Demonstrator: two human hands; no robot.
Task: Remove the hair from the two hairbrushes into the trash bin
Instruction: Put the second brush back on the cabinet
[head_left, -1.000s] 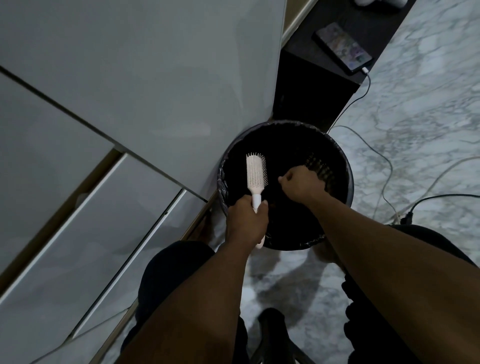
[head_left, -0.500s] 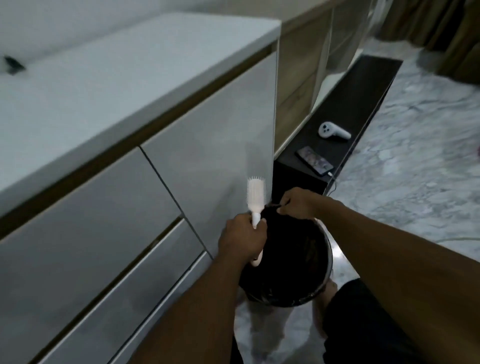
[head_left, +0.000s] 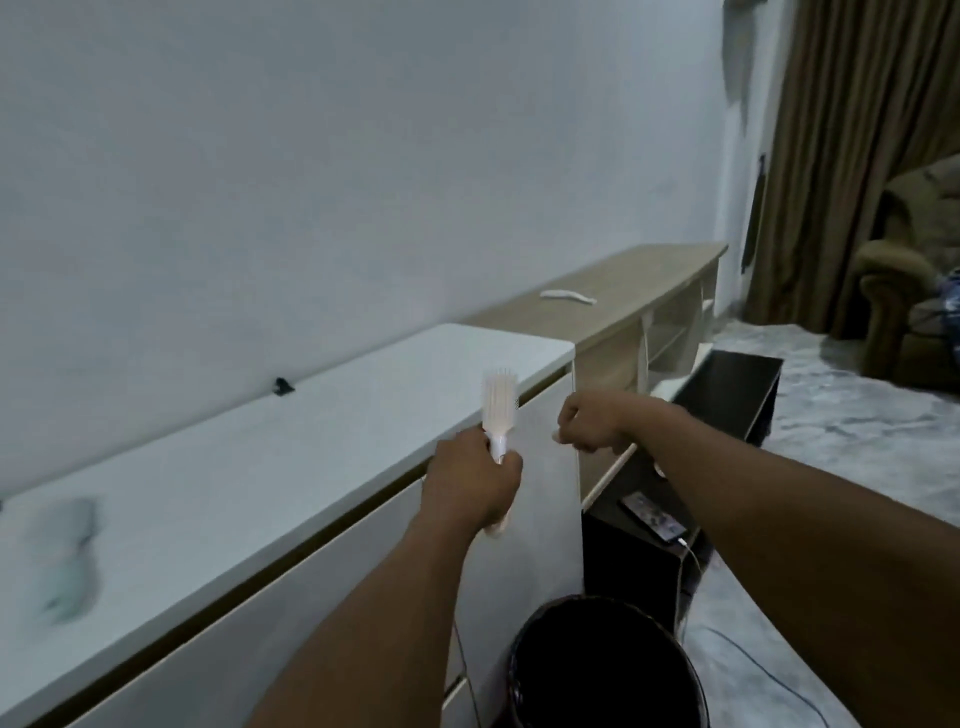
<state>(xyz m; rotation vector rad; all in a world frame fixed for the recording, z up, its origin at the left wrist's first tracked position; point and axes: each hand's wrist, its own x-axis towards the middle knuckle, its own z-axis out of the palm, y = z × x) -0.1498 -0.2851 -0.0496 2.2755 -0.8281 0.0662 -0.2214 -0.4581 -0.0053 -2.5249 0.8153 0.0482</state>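
My left hand (head_left: 471, 483) grips the handle of a white hairbrush (head_left: 500, 407), held upright in front of the white cabinet's edge. The bristles look pale, and I cannot tell whether hair is left in them. My right hand (head_left: 592, 422) is just to the right of the brush at the same height, fingers curled closed, with nothing visible in them. The black trash bin (head_left: 524, 639) stands on the floor well below both hands, at the bottom of the view. A white elongated object (head_left: 569, 296) lies on the wooden shelf further back; what it is I cannot tell.
A long white cabinet (head_left: 249, 483) runs along the wall on the left. A low black table (head_left: 727, 384) holds a phone (head_left: 652, 516) on a charging cable. Marble floor, a brown curtain (head_left: 841, 156) and an armchair (head_left: 914, 291) are to the right.
My view has swung up from the bin to the wall and cabinet top. Both hands have risen out of the bin, the left still holding the brush, the right still closed.
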